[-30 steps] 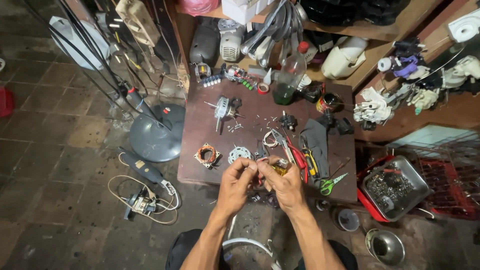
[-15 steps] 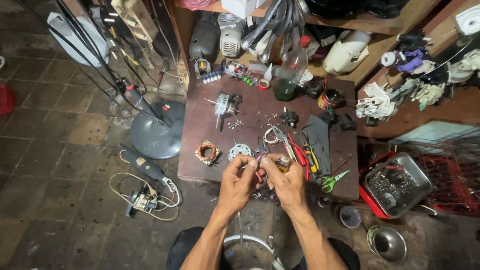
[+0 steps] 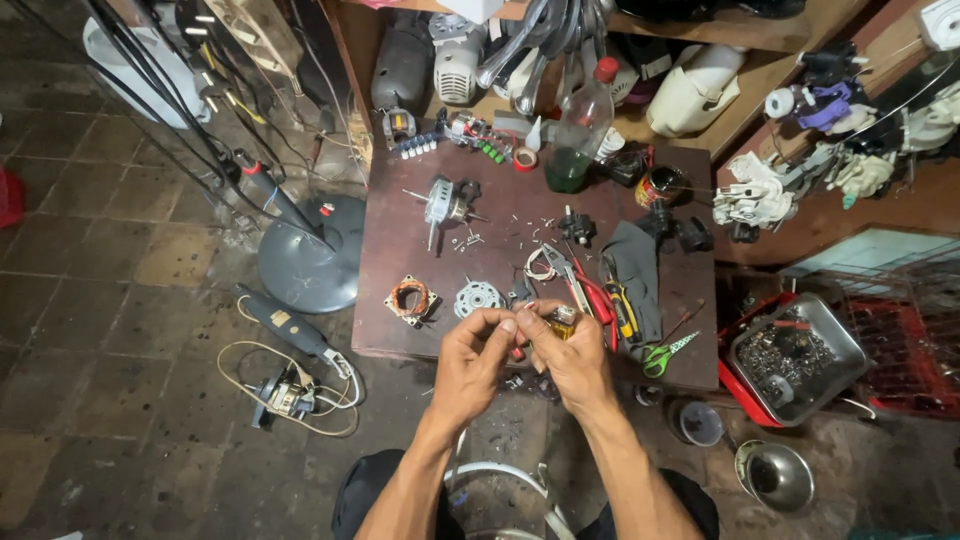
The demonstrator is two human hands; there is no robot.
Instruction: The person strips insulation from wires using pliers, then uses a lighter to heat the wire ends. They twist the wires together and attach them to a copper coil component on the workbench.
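Note:
Both my hands meet over the front edge of a low dark-brown work table (image 3: 400, 240). My left hand (image 3: 470, 365) pinches something very small at its fingertips; I cannot make out what it is. My right hand (image 3: 572, 362) is closed around a small yellowish part (image 3: 561, 323), the fingertips touching those of the left hand. Just beyond the hands lie a copper-wound stator (image 3: 411, 299), a silver finned motor cap (image 3: 478, 298) and red-handled pliers (image 3: 592, 298).
On the table are a motor with a shaft (image 3: 440, 203), a plastic bottle with green liquid (image 3: 580, 130), green-handled scissors (image 3: 668, 354) and loose screws. A grey fan base (image 3: 305, 262) and a corded tool (image 3: 290, 330) lie on the brick floor at left. A metal tray of parts (image 3: 795, 355) sits at right.
My hands have stayed together at the table's front edge, with the fingers shifting slightly around the small part. Nothing else has moved.

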